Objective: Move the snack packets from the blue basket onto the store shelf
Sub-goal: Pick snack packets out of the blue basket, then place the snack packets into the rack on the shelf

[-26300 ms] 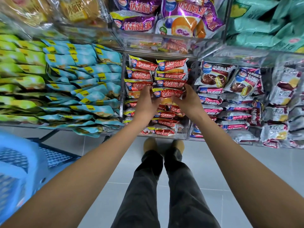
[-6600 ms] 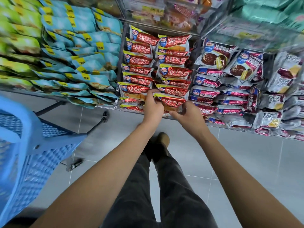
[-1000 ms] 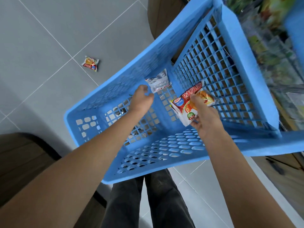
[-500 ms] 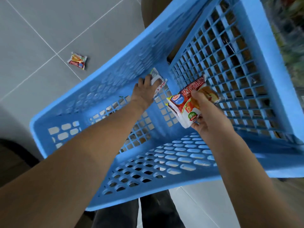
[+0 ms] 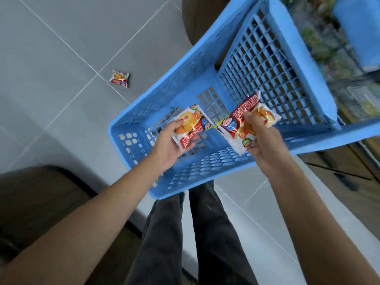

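— Grey floor tiles [image 5: 51, 58] run wide and bare along the left. What sits near the blue basket [image 5: 292, 64]?

— One stray packet [image 5: 119, 78] lies on the floor, well apart from the basket's left wall. A dark wooden surface [image 5: 37, 202] fills the lower left corner.

— And the hands?

— Both are over the basket's near edge. The left hand [image 5: 168, 145] is closed around a red-and-orange snack packet [image 5: 190, 126], thumb across its face. The right hand [image 5: 265, 145] grips a second snack packet [image 5: 246, 122], tilted, fingers curled behind it. The two packets nearly meet corner to corner.

— Anything lying in the basket?

— Only lattice shows beneath the hands. The shelf [image 5: 337, 58] is a blur past the basket's right rim; dark trouser legs [image 5: 185, 233] stand below.
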